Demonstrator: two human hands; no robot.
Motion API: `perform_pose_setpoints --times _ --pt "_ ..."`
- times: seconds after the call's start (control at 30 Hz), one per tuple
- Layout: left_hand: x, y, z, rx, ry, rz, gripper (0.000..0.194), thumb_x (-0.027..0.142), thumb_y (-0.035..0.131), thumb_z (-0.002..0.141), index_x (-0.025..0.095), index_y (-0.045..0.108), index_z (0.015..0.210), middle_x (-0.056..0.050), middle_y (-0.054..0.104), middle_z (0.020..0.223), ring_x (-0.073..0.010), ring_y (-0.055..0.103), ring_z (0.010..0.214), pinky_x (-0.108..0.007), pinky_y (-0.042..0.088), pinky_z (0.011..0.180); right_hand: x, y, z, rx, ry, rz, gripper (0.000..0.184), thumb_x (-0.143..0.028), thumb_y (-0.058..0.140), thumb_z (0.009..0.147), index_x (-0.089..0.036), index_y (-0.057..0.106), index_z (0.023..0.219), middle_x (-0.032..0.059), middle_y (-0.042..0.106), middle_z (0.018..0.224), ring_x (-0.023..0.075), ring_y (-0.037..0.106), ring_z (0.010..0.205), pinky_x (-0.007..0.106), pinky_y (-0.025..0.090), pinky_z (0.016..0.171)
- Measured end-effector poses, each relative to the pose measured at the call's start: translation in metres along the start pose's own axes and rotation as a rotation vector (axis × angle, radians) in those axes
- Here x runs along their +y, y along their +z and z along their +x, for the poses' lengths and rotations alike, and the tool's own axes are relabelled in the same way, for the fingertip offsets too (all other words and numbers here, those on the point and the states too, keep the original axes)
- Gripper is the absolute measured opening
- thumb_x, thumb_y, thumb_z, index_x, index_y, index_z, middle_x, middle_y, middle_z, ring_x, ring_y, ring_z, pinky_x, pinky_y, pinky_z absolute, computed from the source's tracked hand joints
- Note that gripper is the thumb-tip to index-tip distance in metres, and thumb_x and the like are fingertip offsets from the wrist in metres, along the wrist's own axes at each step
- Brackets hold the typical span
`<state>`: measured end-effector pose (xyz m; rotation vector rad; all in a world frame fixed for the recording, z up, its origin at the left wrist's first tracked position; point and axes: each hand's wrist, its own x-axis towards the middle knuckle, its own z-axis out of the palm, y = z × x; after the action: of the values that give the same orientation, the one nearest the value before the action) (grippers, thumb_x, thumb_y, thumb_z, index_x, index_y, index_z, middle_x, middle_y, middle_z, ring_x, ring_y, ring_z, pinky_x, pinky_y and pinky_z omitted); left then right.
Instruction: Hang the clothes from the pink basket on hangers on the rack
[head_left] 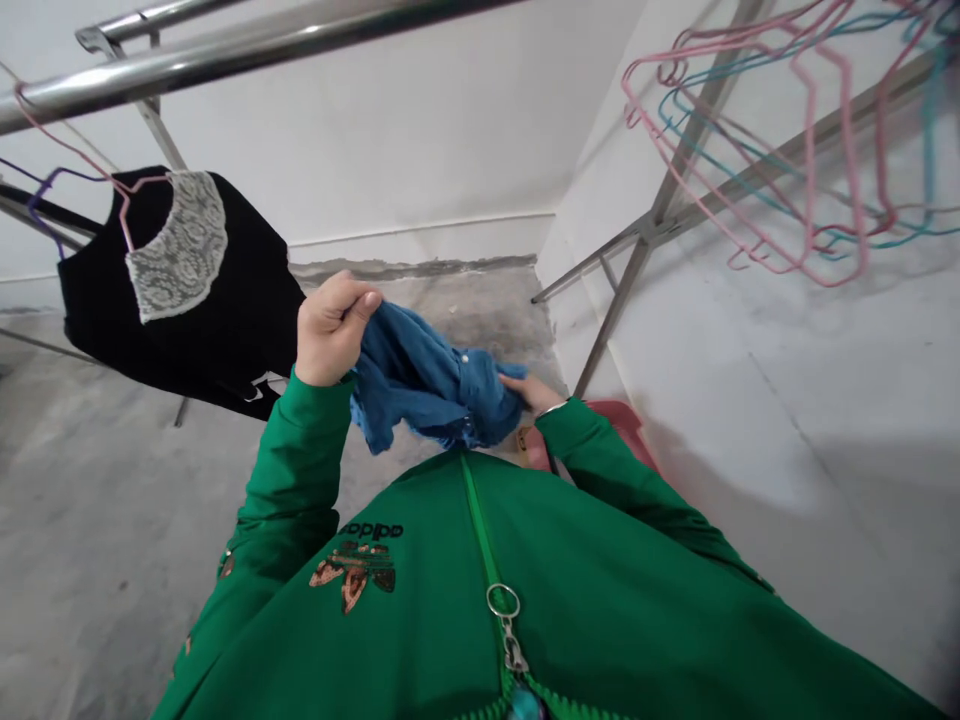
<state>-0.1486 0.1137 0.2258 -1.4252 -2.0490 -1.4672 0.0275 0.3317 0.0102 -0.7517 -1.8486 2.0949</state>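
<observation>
A crumpled blue denim garment (427,385) with a small light button hangs between my two hands in front of my green jacket. My left hand (331,328) is closed on its upper left end, thumb pressed against the fingers. My right hand (534,390) is at the garment's right end, with its fingers partly hidden by the bunched cloth. What kind of garment it is cannot be made out from the folds.
A black top (247,290) with a lace collar hangs at left from a metal rail (300,35). Pink and blue wire hangers (810,150) hang at upper right beside a metal rack leg (611,325). A pink basin (626,425) stands behind my right forearm.
</observation>
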Motion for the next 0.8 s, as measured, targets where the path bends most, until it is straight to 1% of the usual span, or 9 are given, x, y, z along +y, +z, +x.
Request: perform_pose_setpoints --times 0.07,0.13,0.27,0.33,0.43,0.53,0.67,0.73,0.8 --pt "0.004 0.007 0.003 -0.103 0.067 0.006 0.031 0.043 0.054 0.089 0.019 0.066 0.073 -0.001 0.052 0.064 -0.0133 0.051 0.061 -0.028 0.042 0.06 0.001 -0.007 -0.002 0.071 -0.011 -0.145 0.033 -0.043 0.061 0.077 -0.013 0.066 0.062 0.0003 0.068 0.063 0.0117 0.065 0.072 0.021 0.051 0.084" --pt "0.007 0.017 0.004 -0.228 0.127 -0.007 0.03 0.04 0.053 0.09 0.018 0.066 0.074 -0.001 0.051 0.063 -0.0123 0.05 0.059 -0.027 0.043 0.059 -0.008 -0.005 -0.004 0.102 -0.098 -0.165 0.026 -0.036 0.07 0.073 -0.013 0.069 0.084 0.0058 0.073 0.085 0.0156 0.066 0.085 0.029 0.052 0.088" --pt "0.02 0.038 0.002 -0.448 0.242 -0.05 0.025 0.033 0.051 0.092 0.017 0.067 0.081 -0.001 0.052 0.065 -0.0113 0.052 0.061 -0.024 0.044 0.059 -0.046 0.029 -0.003 -0.127 -0.521 -0.189 0.069 -0.043 0.067 0.078 -0.02 0.043 0.138 0.0134 0.053 0.136 0.0211 0.052 0.124 0.041 0.042 0.105" --pt "0.029 0.043 0.0 -0.524 0.312 -0.06 0.022 0.028 0.05 0.092 0.016 0.066 0.083 -0.002 0.053 0.068 -0.0107 0.053 0.062 -0.022 0.044 0.059 -0.06 0.049 0.0 -0.281 -0.666 -0.229 0.071 -0.045 0.066 0.078 -0.021 0.04 0.14 0.0116 0.052 0.137 0.0215 0.049 0.128 0.04 0.038 0.109" --pt "0.034 0.041 -0.005 -0.583 0.405 -0.002 0.018 0.025 0.05 0.092 0.017 0.066 0.087 -0.001 0.053 0.07 -0.0106 0.054 0.063 -0.021 0.044 0.059 -0.067 0.065 0.004 -0.402 -0.703 -0.332 0.046 -0.037 0.058 0.082 -0.02 0.057 0.125 0.0073 0.066 0.118 0.0204 0.062 0.109 0.036 0.048 0.098" --pt "0.027 0.032 -0.012 -0.6 0.384 0.238 0.019 0.022 0.048 0.091 0.018 0.066 0.095 -0.003 0.055 0.076 -0.0137 0.057 0.069 -0.023 0.047 0.064 -0.072 0.06 0.001 -0.185 -0.706 -0.438 0.028 -0.022 0.048 0.082 -0.018 0.066 0.103 0.0055 0.071 0.098 0.0186 0.067 0.093 0.033 0.053 0.087" --pt "0.002 0.023 -0.028 -0.548 0.071 0.808 0.043 0.005 0.042 0.08 0.016 0.058 0.119 -0.011 0.06 0.096 -0.0231 0.06 0.084 -0.03 0.05 0.066 -0.095 0.039 -0.016 0.268 -0.898 -0.474 0.024 -0.015 0.045 0.081 -0.02 0.065 0.093 0.0063 0.07 0.089 0.0185 0.066 0.087 0.033 0.053 0.083" --pt "-0.015 0.022 -0.038 -0.457 -0.1 0.953 0.048 0.003 0.043 0.075 0.015 0.056 0.12 -0.013 0.059 0.101 -0.0266 0.059 0.089 -0.032 0.05 0.065 -0.107 0.031 -0.025 0.324 -1.037 -0.505 0.026 -0.015 0.046 0.082 -0.022 0.064 0.099 0.0065 0.068 0.09 0.0188 0.064 0.084 0.034 0.053 0.081" --pt "-0.03 0.023 -0.047 -0.329 -0.219 0.954 0.045 0.003 0.044 0.073 0.017 0.057 0.113 -0.013 0.058 0.101 -0.0284 0.057 0.092 -0.035 0.05 0.069 -0.115 0.025 -0.029 0.279 -1.105 -0.574 0.03 -0.016 0.044 0.085 -0.024 0.064 0.105 0.0065 0.066 0.088 0.0187 0.062 0.08 0.033 0.054 0.076"
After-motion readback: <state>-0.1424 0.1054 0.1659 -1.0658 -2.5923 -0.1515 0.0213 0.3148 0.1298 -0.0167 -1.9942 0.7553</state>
